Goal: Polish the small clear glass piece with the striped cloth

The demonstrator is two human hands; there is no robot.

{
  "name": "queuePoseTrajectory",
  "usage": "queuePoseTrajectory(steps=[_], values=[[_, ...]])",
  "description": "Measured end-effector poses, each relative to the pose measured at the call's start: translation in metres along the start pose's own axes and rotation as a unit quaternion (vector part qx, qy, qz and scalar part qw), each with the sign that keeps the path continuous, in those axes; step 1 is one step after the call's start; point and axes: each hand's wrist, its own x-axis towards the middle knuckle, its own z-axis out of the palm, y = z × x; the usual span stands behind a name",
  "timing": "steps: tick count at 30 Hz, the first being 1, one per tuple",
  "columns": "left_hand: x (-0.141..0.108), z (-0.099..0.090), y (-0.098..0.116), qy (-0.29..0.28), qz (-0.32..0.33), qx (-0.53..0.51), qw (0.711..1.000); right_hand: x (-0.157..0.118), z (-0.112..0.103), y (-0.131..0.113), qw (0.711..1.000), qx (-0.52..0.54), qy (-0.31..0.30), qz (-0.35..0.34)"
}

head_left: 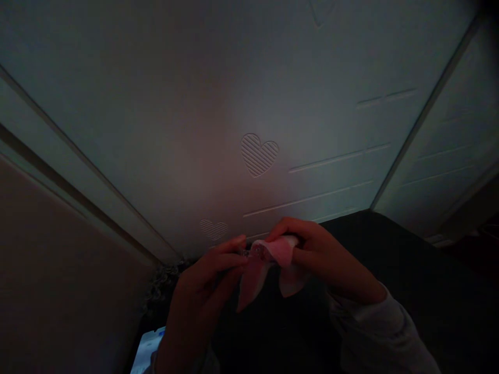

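Observation:
A small pink piece with pale edges, folded like a fabric bow, is between my two hands. Two pointed tails hang below it, and a little glittery part shows at its middle. My left hand has its fingertips closed at the bow's left side, by the glittery part. On the other side, my right hand grips the upper right loop between thumb and fingers. The light is dim, so the bow's exact kind and material are hard to make out.
Behind my hands stands a pale panel with grooved lines and an embossed heart. A dark surface lies below. At the lower left are a lit screen and some dark, curly-looking material.

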Motion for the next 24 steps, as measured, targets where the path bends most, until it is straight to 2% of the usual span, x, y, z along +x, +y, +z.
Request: queuePoseTrajectory(steps=[7, 14, 20, 24], values=[[-0.0013, -0.0002, -0.0053, -0.003, -0.006, -0.038, 0.999, -0.0006, -0.0005, -0.0025, 0.999, -0.011, 0.0, 0.032], [-0.0013, -0.0031, -0.0002, -0.009, 0.005, -0.037, 0.999, -0.0001, -0.0001, -0.0034, 0.996, -0.011, -0.039, 0.083], [-0.0019, -0.0056, 0.0016, -0.019, 0.036, -0.046, 0.998, -0.0012, 0.0019, -0.0046, 0.995, 0.024, -0.082, 0.058], [-0.0049, -0.0027, 0.0036, -0.007, -0.001, -0.099, 0.995, -0.0022, 0.0039, -0.0075, 0.996, 0.047, -0.067, 0.044]])
